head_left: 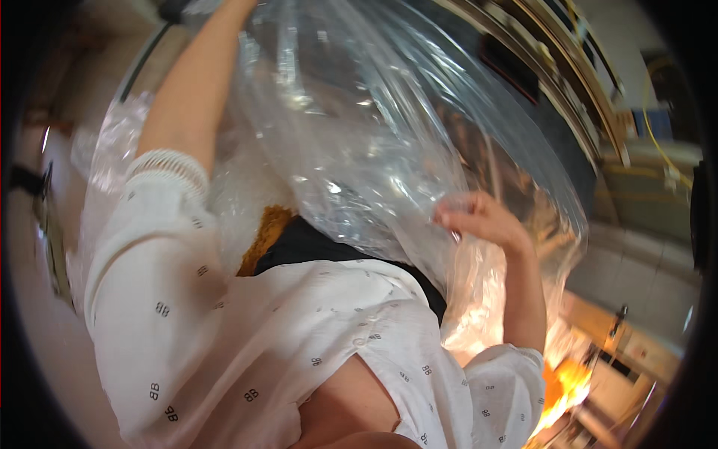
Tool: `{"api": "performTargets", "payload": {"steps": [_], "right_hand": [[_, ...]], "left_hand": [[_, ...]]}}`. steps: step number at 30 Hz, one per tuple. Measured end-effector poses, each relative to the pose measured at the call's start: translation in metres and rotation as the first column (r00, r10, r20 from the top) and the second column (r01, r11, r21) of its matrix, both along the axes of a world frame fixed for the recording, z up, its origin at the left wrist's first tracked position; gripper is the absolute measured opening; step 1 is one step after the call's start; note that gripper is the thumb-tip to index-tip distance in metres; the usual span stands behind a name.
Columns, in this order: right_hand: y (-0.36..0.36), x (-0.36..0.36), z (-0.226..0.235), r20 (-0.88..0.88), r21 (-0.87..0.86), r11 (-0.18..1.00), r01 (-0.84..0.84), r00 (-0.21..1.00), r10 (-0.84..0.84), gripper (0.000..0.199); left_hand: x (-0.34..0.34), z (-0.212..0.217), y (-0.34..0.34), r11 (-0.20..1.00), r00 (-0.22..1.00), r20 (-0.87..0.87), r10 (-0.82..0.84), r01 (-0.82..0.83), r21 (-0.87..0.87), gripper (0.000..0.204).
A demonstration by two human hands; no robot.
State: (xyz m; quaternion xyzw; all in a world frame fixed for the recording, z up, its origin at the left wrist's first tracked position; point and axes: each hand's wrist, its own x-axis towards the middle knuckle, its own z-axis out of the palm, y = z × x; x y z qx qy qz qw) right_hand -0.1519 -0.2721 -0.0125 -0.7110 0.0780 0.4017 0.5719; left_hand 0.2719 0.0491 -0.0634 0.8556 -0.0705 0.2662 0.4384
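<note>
A large sheet of clear plastic film spreads in loose, shiny folds from the top of the view down to my lap. My right hand is closed at its right part, thumb and fingers pinched together on a fold of the film. My left forearm stretches up along the film's left side and leaves the view at the top edge, so the left hand itself is cut off. More crumpled film lies beside and below that forearm. Whether the film is a bag or a flat sheet, I cannot tell.
A dark surface with a dark flat object lies under and beyond the film. Wooden strips or shelf edges run along the upper right, near a yellow cord. An orange-brown fuzzy piece shows beside my lap. Bright orange light glows at lower right.
</note>
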Motion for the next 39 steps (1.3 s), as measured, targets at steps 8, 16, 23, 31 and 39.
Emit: {"api": "performTargets", "payload": {"steps": [8,16,23,31,39], "right_hand": [[-0.191,-0.268,-0.03,-0.192,-0.874,0.471,-0.12,0.975,-0.109,0.02],[-0.068,-0.19,-0.049,0.574,-0.573,0.652,0.496,0.811,-0.111,0.036],[-0.087,-0.197,-0.084,0.605,-0.197,0.544,0.816,0.537,-0.587,0.016],[-0.09,-0.186,-0.069,0.153,0.282,0.399,0.872,0.37,-0.916,0.025],[-0.095,-0.172,-0.072,0.427,0.061,0.441,0.895,0.376,-0.823,0.019]], "left_hand": [[0.061,-0.026,0.026,0.938,0.999,-0.026,0.034,-0.023,0.347,0.05],[0.087,-0.025,0.032,0.933,0.997,-0.043,0.061,-0.042,0.357,0.051],[0.085,-0.016,0.046,0.887,0.998,-0.012,0.061,-0.049,0.458,0.051],[0.083,-0.016,0.039,0.899,1.0,-0.013,-0.018,0.022,0.438,0.046],[0.091,-0.021,0.046,0.915,0.997,-0.053,-0.049,0.067,0.397,0.047]]}}
